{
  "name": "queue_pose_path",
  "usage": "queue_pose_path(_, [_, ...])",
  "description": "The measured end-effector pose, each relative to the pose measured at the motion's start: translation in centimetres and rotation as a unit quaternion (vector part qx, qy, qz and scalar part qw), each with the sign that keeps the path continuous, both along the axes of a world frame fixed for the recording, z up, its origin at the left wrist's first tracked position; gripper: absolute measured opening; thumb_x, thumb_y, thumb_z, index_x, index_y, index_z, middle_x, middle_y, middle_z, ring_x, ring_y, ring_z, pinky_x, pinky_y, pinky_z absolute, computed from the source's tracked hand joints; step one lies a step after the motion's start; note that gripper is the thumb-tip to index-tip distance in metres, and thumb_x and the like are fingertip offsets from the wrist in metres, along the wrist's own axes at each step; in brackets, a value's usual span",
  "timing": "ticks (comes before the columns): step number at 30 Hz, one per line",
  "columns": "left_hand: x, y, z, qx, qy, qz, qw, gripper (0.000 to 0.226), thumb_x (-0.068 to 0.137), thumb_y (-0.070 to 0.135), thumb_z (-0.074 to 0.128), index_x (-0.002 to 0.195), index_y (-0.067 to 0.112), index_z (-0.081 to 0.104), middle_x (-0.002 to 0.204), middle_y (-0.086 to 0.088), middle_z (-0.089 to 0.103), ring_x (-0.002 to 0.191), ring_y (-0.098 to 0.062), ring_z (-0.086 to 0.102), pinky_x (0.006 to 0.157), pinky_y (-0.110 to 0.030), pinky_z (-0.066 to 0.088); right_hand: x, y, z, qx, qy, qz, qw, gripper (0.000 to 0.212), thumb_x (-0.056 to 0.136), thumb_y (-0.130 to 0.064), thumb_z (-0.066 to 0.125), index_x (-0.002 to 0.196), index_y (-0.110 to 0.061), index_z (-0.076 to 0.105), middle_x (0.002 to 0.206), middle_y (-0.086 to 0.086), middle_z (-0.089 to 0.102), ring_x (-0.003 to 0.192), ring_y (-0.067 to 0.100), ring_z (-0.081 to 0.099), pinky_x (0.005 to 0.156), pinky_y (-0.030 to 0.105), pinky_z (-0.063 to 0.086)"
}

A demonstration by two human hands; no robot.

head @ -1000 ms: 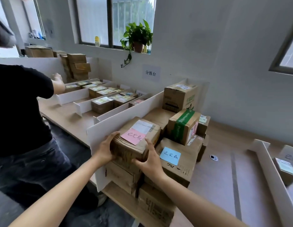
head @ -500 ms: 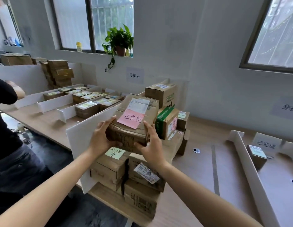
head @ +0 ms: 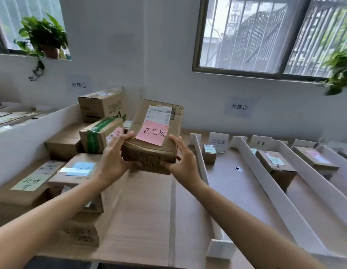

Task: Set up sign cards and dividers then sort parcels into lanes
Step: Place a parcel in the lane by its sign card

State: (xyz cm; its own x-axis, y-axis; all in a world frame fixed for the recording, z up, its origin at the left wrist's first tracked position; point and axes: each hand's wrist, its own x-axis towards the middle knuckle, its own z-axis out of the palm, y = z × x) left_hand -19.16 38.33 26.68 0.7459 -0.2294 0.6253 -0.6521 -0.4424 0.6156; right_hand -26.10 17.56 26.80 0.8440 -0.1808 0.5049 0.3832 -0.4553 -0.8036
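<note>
— Well, where is the parcel [head: 155, 136], and what could spoil this?

— It hangs in the air, clear of the table [head: 149, 210], between the stack of parcels [head: 72, 171] on the left and the first divider [head: 201, 166] on the right; its far end is tipped up, so the pink note [head: 152, 133] on top faces the camera. My worry is the hold; both hands clamp only its near end, so most of the box juts out beyond them; I judge it could pivot down or slide free if the squeeze eases.

— How do the hands lie?

— The left hand [head: 114, 158] takes the near left corner, one digit on the top face and the others curled beneath; the right hand [head: 183, 162] mirrors it on the near right corner; the palms face each other, held apart by the box's width.

— Anything else?

— The note's writing matches the sign card [head: 218, 140] at the head of the lane [head: 236, 191] just past that divider, so I take that lane as the target; the divider is a thin upright strip, and a box swung low across it could clip and topple it. A small parcel [head: 209, 153] stands near the card, just beside the divider; pushing in too far could knock it or hide the card. How firmly the note sticks I cannot tell; a thumb dragged over it might peel it.
</note>
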Motion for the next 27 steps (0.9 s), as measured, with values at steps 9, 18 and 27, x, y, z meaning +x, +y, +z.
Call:
queue_pose_path(9, [-7.4, -18.1, -2.1, -0.025, -0.009, -0.08, 0.996, 0.096, 0.046, 0.012, 0.093, 0.132, 0.016, 0.051, 0.114, -0.011, 0.051, 0.106, -0.025, 0.051, 0.09, -0.05, 0.049, -10.6, -16.1, -0.8, 0.013, 0.025, -0.083, 0.996, 0.075, 0.064, 0.003, 0.075, 0.131, -0.023, 0.052, 0.126, -0.004, 0.06, 0.112, 0.008, 0.057, 0.097, 0.033, 0.052])
queue_pose_path(18, [-11.5, -26.8, -3.8, 0.023, -0.033, -0.103, 0.994, 0.092, 0.047, 0.016, 0.094, 0.129, 0.01, 0.053, 0.109, -0.015, 0.056, 0.095, -0.019, 0.051, 0.079, -0.031, 0.044, -16.5, -23.7, -2.1, 0.031, 0.043, -0.124, 0.991, 0.072, 0.067, 0.01, 0.071, 0.122, -0.033, 0.051, 0.127, -0.004, 0.057, 0.118, 0.009, 0.051, 0.097, 0.017, 0.046])
queue_pose_path(27, [-11.7, -32.2, -5.9, 0.059, -0.001, -0.139, 0.989, 0.091, 0.049, 0.015, 0.093, 0.13, 0.01, 0.052, 0.108, -0.013, 0.055, 0.094, -0.029, 0.057, 0.079, -0.036, 0.048, -17.1, -29.1, -5.2, 0.094, 0.1, -0.157, 0.978, 0.079, 0.063, 0.009, 0.071, 0.124, -0.037, 0.054, 0.127, -0.005, 0.058, 0.121, 0.013, 0.052, 0.097, 0.031, 0.051])
